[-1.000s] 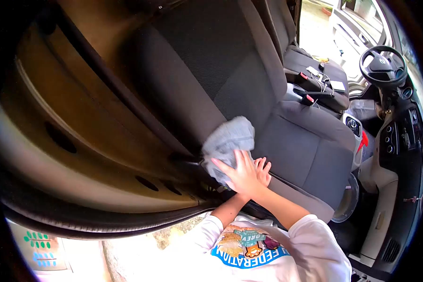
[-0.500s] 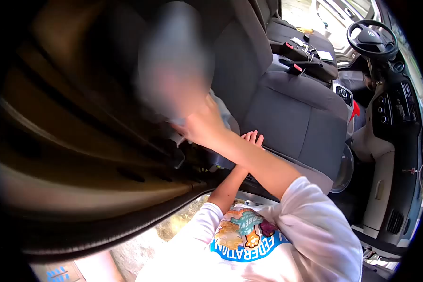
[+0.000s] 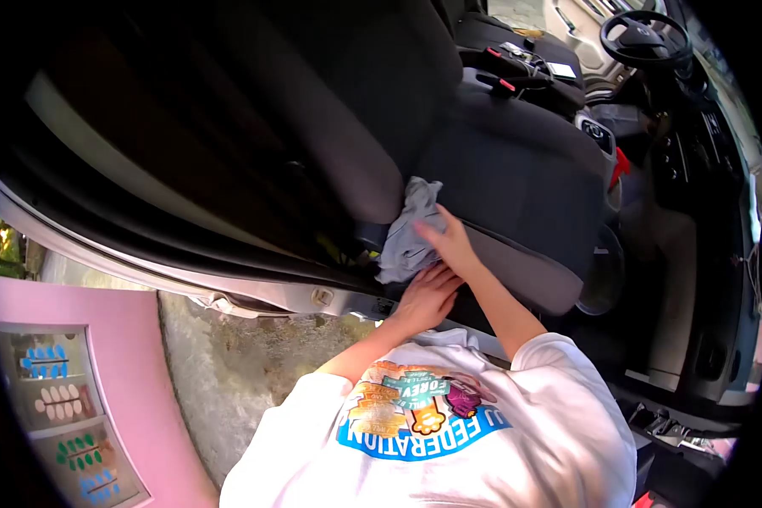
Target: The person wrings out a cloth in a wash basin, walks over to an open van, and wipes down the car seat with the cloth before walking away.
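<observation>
A crumpled grey cloth lies at the outer side of the dark front seat, where the backrest meets the cushion. My right hand grips the right side of this cloth, its thumb lying over the fabric. Just below, my left hand rests flat near the cushion's side, its fingers stretched toward my right hand and close to the cloth's lower edge. Part of the cloth under my hands is hidden.
Beyond the seat are a steering wheel, a gear console and a second seat with cables and a white device. A clear round container stands in the footwell. The door sill runs below my hands.
My right hand and the cloth have come down from the backrest to the seat's lower corner. My left hand has shifted to just below them. The view has turned, showing more ground outside.
</observation>
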Demonstrator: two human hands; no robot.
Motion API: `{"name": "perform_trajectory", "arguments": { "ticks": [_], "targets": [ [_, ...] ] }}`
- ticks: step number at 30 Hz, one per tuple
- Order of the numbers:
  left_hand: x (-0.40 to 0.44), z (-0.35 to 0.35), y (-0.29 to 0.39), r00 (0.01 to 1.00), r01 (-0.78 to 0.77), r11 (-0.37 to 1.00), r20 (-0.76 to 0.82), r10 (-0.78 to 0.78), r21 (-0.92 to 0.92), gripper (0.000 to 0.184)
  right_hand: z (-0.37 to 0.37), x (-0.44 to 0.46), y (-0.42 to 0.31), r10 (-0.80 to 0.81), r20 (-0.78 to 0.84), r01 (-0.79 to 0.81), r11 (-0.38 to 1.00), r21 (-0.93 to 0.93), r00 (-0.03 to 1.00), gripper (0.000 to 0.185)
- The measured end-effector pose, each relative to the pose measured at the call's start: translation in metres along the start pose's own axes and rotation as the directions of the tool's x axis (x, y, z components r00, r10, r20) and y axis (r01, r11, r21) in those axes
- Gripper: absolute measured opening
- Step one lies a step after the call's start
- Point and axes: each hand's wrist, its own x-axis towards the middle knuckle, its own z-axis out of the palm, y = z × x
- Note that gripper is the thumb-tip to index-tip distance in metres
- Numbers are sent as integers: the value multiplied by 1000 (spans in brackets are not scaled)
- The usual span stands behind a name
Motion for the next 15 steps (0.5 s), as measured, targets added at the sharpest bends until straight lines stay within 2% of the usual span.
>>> {"name": "perform_trajectory", "arguments": {
  "ticks": [1,2,4,5,6,7,8,9,10,11,14,15],
  "targets": [
    [-8,-7,6,1000,16,997,-19,-17,-69,31,-12,-5,-2,35,26,-43,897,439,999,66],
    [-15,-14,11,999,31,990,-35,-36,-139,27,-33,-15,-5,-16,142,-71,810,582,990,51],
    [-21,-23,21,947,319,866,94,-307,-385,22,-62,-32,-11,150,239,-282,494,822,959,45],
    [-26,-4,2,947,293,757,69,-313,-584,20,-68,-36,-10,151,220,-267,498,825,964,45],
    [-29,14,-15,915,333,559,118,-385,-760,21,-72,-39,-12,149,209,-256,486,836,966,45],
    [-17,6,-12,838,404,298,219,-500,-865,25,-74,-42,-18,145,195,-240,466,851,970,45],
    [-3,-2,-10,741,430,12,345,-576,-903,31,-75,-44,-25,131,185,-225,456,861,974,46],
    [12,-12,2,735,339,-156,365,-572,-928,48,-74,-45,-33,121,182,-217,449,867,976,46],
    [17,1,-21,818,214,-390,383,-429,-896,57,-72,-47,-40,107,179,-208,444,872,978,46],
    [40,-31,5,844,99,-537,357,-401,-838,59,-70,-48,-48,98,179,-204,440,875,979,46],
    [62,-71,17,883,20,-627,308,-355,-779,60,-65,-53,-65,77,165,-182,432,883,983,48],
    [67,-80,15,910,-36,-655,247,-333,-754,60,-63,-54,-70,76,159,-176,428,886,984,48]
  ]
}}
